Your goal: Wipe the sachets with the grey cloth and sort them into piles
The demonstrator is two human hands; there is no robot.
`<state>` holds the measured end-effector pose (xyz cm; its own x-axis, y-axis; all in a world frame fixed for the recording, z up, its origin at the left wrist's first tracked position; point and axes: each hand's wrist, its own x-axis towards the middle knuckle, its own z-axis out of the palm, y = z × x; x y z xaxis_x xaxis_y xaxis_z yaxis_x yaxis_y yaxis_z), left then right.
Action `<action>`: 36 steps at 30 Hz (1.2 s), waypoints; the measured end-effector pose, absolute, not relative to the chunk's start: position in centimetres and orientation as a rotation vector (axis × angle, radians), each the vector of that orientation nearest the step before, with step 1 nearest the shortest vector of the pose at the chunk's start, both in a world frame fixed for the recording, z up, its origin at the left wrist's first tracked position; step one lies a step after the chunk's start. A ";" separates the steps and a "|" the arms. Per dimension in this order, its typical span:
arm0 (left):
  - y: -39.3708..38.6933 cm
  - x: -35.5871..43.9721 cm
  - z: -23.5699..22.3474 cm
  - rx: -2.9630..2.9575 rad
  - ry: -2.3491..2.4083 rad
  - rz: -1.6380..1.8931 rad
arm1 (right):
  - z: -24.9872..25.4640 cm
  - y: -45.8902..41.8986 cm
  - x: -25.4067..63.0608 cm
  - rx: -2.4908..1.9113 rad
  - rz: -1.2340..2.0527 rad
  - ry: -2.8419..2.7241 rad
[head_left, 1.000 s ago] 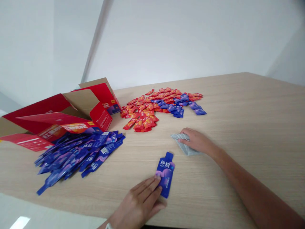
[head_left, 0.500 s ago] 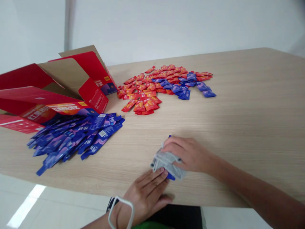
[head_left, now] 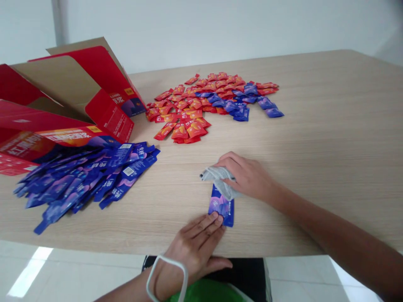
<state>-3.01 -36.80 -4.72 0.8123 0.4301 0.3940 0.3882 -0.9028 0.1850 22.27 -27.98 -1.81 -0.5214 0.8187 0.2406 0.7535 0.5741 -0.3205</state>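
- Head view: the gray cloth [head_left: 222, 176] is shifting to the top of the blue pouch [head_left: 218, 204] near the table's [head_left: 315, 147] front edge, baring its lower part; work is apparently centering above.
- The right hand [head_left: 247, 174] is gripping the cloth; the left hand [head_left: 197, 243] is lying flat, grasping nothing, fingers steadying the pouch's lower end.

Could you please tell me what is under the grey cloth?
A blue pouch lies partly under the grey cloth, which the right hand holds. Its lower part is visible, with the left hand touching it. Its upper end is covered and cannot be seen.
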 end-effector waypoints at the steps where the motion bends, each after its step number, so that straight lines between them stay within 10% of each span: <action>1: -36.9 -3.0 -4.8 2.889 0.663 0.670 | -1.8 -29.0 21.8 -1.193 0.280 -2.492; 36: -36.8 -2.6 -5.0 2.802 0.683 0.779 | -1.3 -28.8 21.6 -1.309 0.104 -2.468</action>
